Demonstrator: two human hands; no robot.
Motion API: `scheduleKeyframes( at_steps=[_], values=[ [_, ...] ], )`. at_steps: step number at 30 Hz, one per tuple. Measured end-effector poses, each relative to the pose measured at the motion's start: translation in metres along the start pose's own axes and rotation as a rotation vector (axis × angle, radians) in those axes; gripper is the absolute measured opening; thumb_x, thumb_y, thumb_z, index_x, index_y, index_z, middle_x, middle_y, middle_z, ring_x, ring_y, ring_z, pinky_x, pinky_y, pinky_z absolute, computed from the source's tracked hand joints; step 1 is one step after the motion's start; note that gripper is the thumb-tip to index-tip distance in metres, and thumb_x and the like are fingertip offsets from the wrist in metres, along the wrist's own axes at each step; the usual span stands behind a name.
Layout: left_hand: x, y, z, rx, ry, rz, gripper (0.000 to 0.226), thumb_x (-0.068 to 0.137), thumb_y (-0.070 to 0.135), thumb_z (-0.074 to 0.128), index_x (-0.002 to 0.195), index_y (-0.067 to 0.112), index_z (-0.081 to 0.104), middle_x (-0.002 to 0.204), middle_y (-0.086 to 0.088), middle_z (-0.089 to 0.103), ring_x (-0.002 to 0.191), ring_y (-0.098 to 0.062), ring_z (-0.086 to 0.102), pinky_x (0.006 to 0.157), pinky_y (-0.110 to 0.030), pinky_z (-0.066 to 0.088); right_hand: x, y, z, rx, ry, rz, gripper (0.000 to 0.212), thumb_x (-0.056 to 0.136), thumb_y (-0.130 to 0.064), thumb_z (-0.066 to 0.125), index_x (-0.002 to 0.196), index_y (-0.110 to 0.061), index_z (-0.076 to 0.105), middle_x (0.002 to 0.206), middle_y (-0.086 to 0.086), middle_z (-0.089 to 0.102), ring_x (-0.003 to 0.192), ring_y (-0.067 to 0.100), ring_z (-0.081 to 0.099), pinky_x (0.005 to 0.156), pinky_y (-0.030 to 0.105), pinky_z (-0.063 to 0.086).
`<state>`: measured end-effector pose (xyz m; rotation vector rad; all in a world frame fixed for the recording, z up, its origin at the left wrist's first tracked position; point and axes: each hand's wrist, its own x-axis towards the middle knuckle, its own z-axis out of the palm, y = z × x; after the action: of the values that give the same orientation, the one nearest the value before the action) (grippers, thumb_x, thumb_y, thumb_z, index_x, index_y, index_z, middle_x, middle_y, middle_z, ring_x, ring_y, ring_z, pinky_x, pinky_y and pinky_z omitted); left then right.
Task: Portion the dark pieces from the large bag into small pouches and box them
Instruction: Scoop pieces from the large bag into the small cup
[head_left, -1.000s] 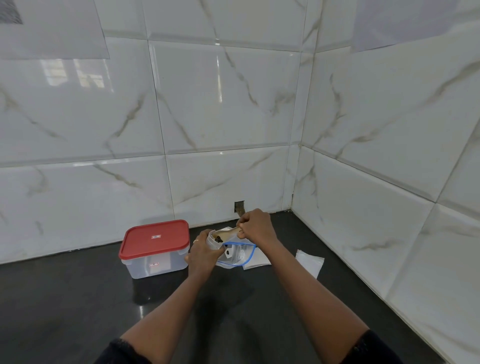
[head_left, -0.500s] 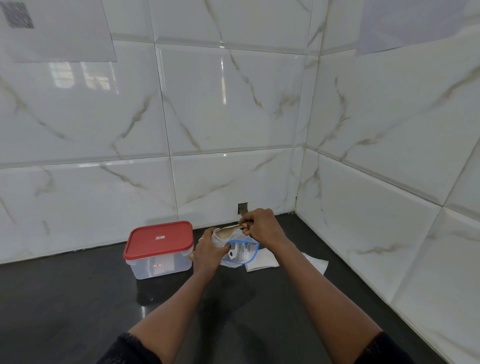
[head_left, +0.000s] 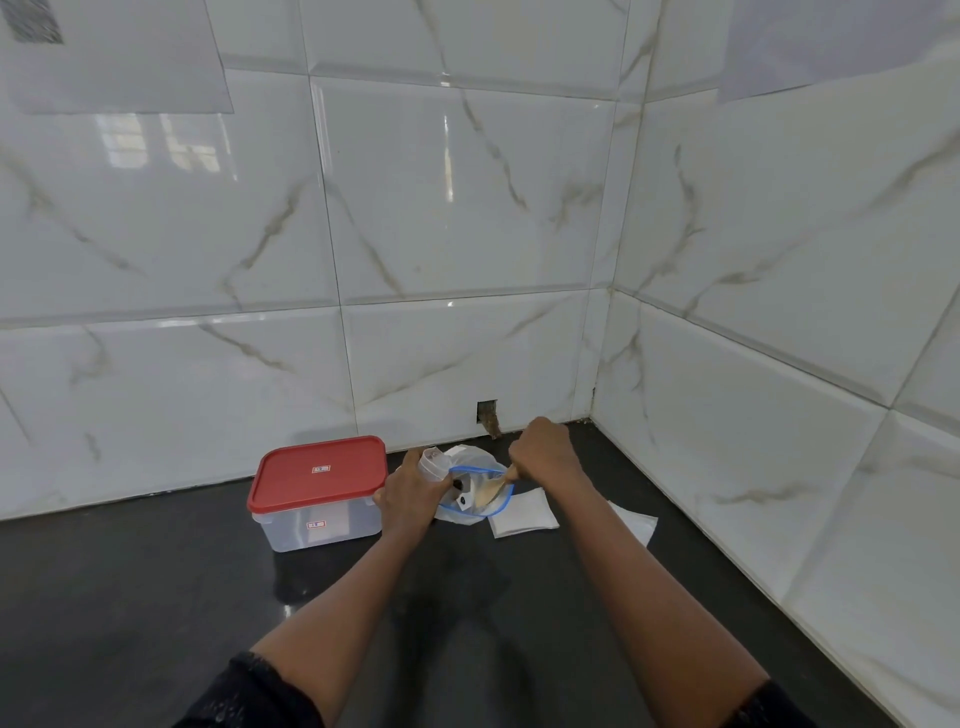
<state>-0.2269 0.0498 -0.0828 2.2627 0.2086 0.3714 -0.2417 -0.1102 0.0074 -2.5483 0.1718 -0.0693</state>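
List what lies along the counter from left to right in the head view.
Red-lidded plastic box → left hand gripping a small pouch → large blue-rimmed bag → flat white pouch → second white pouch nearest the right wall (right hand with wooden spoon overlaps: omitted).

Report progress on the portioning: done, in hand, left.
Done: nothing shows as finished. In hand: left hand holds a pouch; right hand dips a spoon into the bag. Left: flat pouches to fill; box lidded.

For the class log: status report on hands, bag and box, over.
Left hand grips small clear pouch. Right hand grips wooden spoon inside blue-rimmed clear bag. Red-lidded clear box shut.
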Motion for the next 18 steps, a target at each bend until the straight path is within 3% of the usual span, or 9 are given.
scheduleKeyframes(
  at_steps=[3,5,8,13,18],
  values=[
    [0.000,0.001,0.000,0.012,0.014,0.017,0.046,0.083,0.035,0.065,0.122,0.015,0.052,0.112,-0.007,0.064,0.105,-0.027,0.057,0.094,-0.043,0.041,-0.003,0.001,0.026,-0.035,-0.087,-0.016,0.021,0.090,-0.008,0.051,0.106,0.003,0.059,0.102,0.016,0.061,0.093,0.028,0.061,0.059,0.019,0.040],
    [0.000,-0.001,-0.001,0.009,0.018,0.019,0.044,0.083,0.034,0.065,0.121,0.016,0.052,0.111,-0.007,0.064,0.104,-0.026,0.058,0.093,-0.042,0.042,-0.005,0.001,0.044,-0.029,-0.118,-0.012,0.014,0.089,-0.007,0.050,0.097,0.001,0.059,0.118,0.020,0.058,0.085,0.025,0.058,0.065,0.023,0.040],
    [0.000,-0.004,-0.004,-0.027,0.037,0.032,0.040,0.083,0.030,0.064,0.119,0.017,0.054,0.109,-0.005,0.065,0.101,-0.025,0.058,0.091,-0.041,0.043,-0.008,0.001,0.062,-0.040,-0.143,-0.035,0.029,0.094,-0.007,0.042,0.116,0.005,0.057,0.122,0.020,0.057,0.096,0.027,0.060,0.073,0.027,0.044],
    [-0.001,-0.015,-0.007,-0.091,0.024,0.100,0.037,0.080,0.027,0.070,0.113,0.017,0.058,0.104,-0.002,0.066,0.096,-0.022,0.060,0.088,-0.039,0.047,-0.004,0.001,0.084,-0.099,-0.205,-0.027,0.032,0.097,-0.002,0.041,0.126,0.002,0.054,0.128,0.017,0.057,0.119,0.025,0.055,0.095,0.026,0.044],
    [-0.002,-0.019,-0.008,-0.111,0.010,0.166,0.037,0.078,0.026,0.072,0.112,0.015,0.060,0.102,0.000,0.067,0.088,-0.012,0.056,0.083,-0.032,0.047,0.004,-0.001,0.102,-0.144,-0.178,0.004,0.033,0.097,-0.007,0.045,0.129,-0.001,0.050,0.132,0.013,0.054,0.123,0.022,0.052,0.099,0.026,0.042]
  ],
)
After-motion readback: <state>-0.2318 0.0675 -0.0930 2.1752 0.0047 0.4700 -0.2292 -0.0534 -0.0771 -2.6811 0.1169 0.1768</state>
